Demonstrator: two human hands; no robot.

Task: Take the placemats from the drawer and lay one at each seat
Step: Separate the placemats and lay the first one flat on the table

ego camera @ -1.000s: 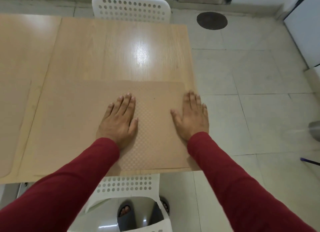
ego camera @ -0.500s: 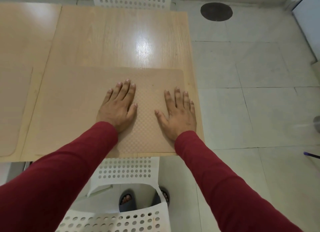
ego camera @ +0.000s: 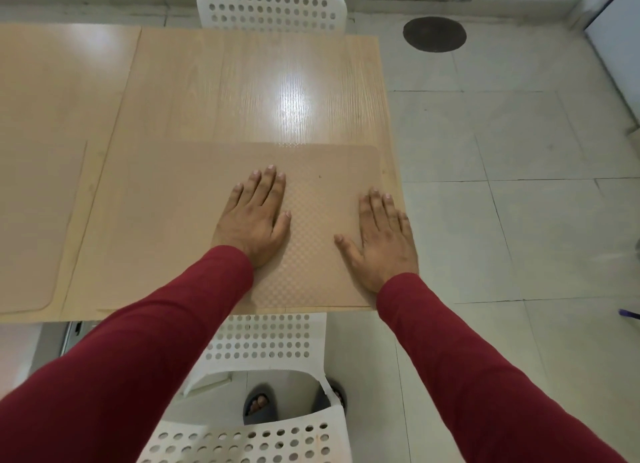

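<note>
Placemat (ego camera: 194, 227) lies flat on the near end of the table (ego camera: 249, 92), its near edge along the table's near edge and its right edge just inside the table's right edge. Left hand (ego camera: 254, 220) rests palm down on the mat's middle, fingers straight and close together, gripping nothing. Right hand (ego camera: 382, 239) rests palm down at the mat's right edge, fingers extended, thumb spread toward the left hand, outer fingers reaching the table's right edge; it also grips nothing. Both arms wear red sleeves (ego camera: 485, 376). Second mat (ego camera: 31, 220) lies flat on the adjoining tabletop to the left, only partly in view. White perforated chair (ego camera: 263, 345) stands tucked at the near seat, directly below the first mat. Another chair (ego camera: 272, 7) stands at the far side. Floor is pale tile, with a dark round cover (ego camera: 434, 33) near the far wall.
</note>
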